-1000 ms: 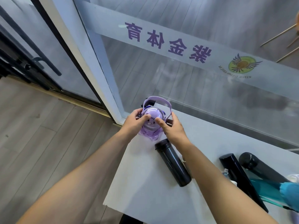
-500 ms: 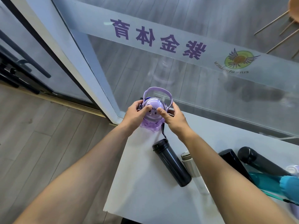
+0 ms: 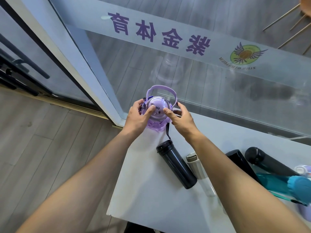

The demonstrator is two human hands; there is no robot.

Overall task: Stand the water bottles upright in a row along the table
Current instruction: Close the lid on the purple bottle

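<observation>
A purple bottle [image 3: 157, 113] with a domed lid and a raised carry handle stands upright at the far left corner of the white table [image 3: 151, 190]. My left hand [image 3: 139, 116] grips its left side, thumb on the lid. My right hand [image 3: 180, 117] touches the lid's right side with thumb and fingers. A dark strap hangs from the bottle toward a black tumbler [image 3: 176, 163] lying on its side. A grey-capped clear bottle [image 3: 198, 170] lies beside it, partly under my right forearm.
Two more black bottles [image 3: 265, 162] and a teal bottle [image 3: 286, 184] lie at the right of the table. A glass wall with purple lettering [image 3: 159, 31] runs just behind the table. A metal door frame [image 3: 80, 64] stands left, with wooden floor below.
The purple bottle has stayed at the table's corner between both hands. My right hand's fingers have loosened and spread a little on the lid.
</observation>
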